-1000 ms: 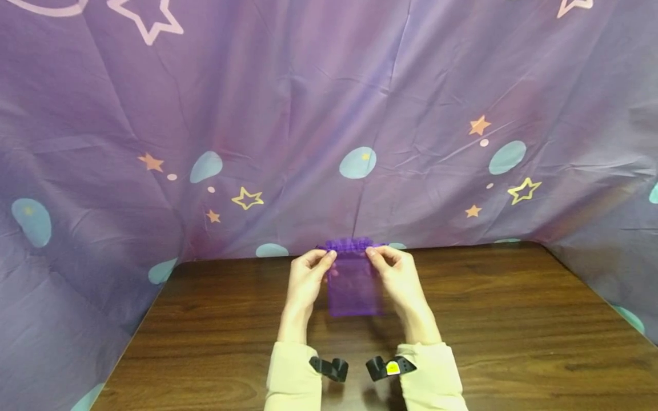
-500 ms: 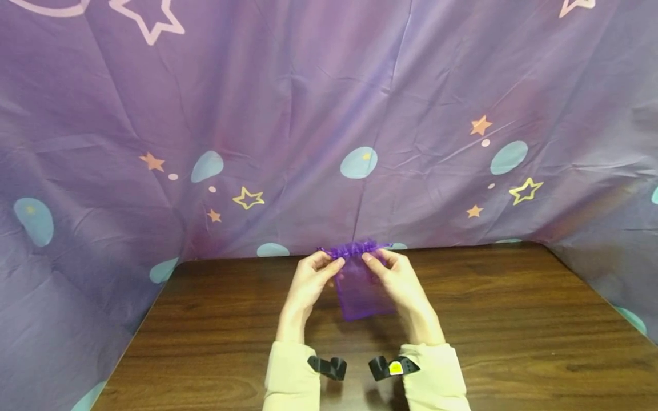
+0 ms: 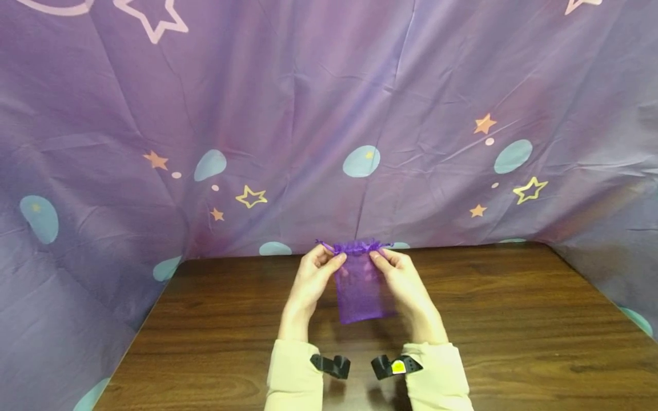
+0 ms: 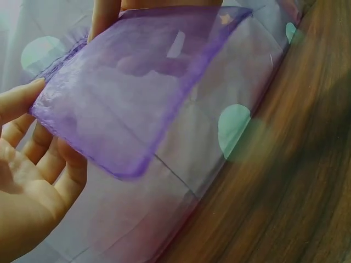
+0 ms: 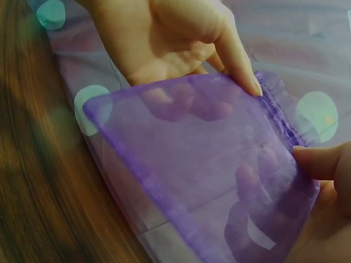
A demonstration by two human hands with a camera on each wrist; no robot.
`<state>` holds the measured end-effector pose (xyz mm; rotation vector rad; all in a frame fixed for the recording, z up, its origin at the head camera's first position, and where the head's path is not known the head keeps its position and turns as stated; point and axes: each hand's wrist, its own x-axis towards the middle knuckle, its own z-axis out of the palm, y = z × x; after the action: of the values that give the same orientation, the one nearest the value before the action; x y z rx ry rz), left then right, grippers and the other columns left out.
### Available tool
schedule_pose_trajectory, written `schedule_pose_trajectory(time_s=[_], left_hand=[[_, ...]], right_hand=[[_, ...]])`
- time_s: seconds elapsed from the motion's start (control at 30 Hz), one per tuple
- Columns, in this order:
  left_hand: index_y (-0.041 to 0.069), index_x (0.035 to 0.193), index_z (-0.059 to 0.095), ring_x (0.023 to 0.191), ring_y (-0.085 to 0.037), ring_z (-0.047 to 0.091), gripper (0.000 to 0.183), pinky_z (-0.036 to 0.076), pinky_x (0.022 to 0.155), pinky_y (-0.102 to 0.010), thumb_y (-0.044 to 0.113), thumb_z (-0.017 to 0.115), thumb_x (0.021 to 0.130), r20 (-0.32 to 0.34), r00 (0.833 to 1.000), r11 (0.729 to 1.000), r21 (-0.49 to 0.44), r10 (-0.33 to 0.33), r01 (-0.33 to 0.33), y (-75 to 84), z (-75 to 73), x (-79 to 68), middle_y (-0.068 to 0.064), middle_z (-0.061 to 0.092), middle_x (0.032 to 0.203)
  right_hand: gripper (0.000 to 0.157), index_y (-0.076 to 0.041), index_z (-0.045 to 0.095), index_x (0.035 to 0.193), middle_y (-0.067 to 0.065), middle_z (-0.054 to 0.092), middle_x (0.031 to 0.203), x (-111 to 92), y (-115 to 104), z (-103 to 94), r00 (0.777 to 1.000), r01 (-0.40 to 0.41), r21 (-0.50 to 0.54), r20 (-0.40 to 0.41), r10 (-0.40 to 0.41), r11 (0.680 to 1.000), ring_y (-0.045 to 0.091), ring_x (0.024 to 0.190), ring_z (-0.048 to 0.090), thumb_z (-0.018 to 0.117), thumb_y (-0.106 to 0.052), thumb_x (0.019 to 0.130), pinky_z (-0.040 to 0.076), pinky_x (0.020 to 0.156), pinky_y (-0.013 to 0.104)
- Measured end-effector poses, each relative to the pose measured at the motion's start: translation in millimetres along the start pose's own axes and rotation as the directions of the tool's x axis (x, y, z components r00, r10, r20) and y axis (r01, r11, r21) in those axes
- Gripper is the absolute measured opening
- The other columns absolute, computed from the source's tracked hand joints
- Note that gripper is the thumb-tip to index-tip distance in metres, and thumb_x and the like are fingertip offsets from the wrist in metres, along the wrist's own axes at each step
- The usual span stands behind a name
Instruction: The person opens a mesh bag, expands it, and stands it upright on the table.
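Note:
A sheer purple drawstring pouch (image 3: 362, 291) hangs between both hands, its ruffled mouth at the top and its flat body below. My left hand (image 3: 313, 274) pinches the pouch's left upper edge, just under the gathered band, with thumb and fingers. On the opposite side my right hand (image 3: 401, 277) pinches the same band, thumb in front. Curled fingers show through the mesh of the pouch (image 5: 203, 153) in the right wrist view. Seen from the left wrist, the pouch (image 4: 131, 87) is see-through, with the backdrop visible behind it. Ends of the drawstring stick out past both hands.
A dark wood-grain table (image 3: 216, 319) lies under the hands. Behind it and at both sides hangs a purple cloth backdrop (image 3: 288, 114) printed with stars and blue ovals. Black straps (image 3: 331, 366) sit at both pale sleeve cuffs.
The pouch's gathered mouth bunched up as the hands drew closer, then spread a little wider again. Its lower part has swung slightly and tilts now. Both hands keep their pinch.

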<state>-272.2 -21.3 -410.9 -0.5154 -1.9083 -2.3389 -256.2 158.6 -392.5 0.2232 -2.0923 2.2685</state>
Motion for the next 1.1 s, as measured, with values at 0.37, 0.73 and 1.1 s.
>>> schedule_pose_trajectory(time_s=[0.37, 0.73, 1.1], left_hand=[[0.006, 0.085, 0.055, 0.065, -0.014, 0.062, 0.012, 0.047, 0.069, -0.028, 0.004, 0.065, 0.091, -0.035, 0.999, 1.000, -0.014, 0.026, -0.026, 0.2, 1.8, 1.1, -0.002, 0.062, 0.073], [0.009, 0.084, 0.054, 0.063, -0.014, 0.061, 0.014, 0.044, 0.065, -0.028, 0.003, 0.063, 0.092, -0.047, 0.998, 0.998, -0.041, 0.044, -0.046, -1.1, 1.4, 1.6, -0.003, 0.062, 0.071], [0.006, 0.085, 0.054, 0.061, -0.013, 0.059, 0.013, 0.045, 0.054, -0.022, -0.001, 0.063, 0.091, -0.102, 0.993, 0.992, -0.104, 0.067, -0.077, -1.5, 2.1, 2.5, -0.005, 0.061, 0.073]], right_hand=[[0.022, 0.007, 0.066, 0.095, 0.002, 0.066, 0.074, 1.4, 0.8, 1.2, 0.999, 0.039, 0.043, -0.012, -0.038, 0.998, 0.012, 0.066, 0.060, 0.050, -0.007, 0.100, 0.050, 0.063, 0.026], [0.019, 0.004, 0.066, 0.089, 0.003, 0.065, 0.072, 1.5, 0.5, 4.1, 0.998, 0.058, 0.047, -0.029, -0.056, 0.997, 0.014, 0.063, 0.062, 0.050, -0.004, 0.099, 0.050, 0.063, 0.026], [0.026, 0.016, 0.061, 0.105, 0.004, 0.067, 0.077, -0.3, -2.3, 9.2, 0.999, 0.037, 0.010, -0.021, -0.036, 0.999, 0.013, 0.068, 0.063, 0.049, -0.006, 0.101, 0.052, 0.065, 0.026]])
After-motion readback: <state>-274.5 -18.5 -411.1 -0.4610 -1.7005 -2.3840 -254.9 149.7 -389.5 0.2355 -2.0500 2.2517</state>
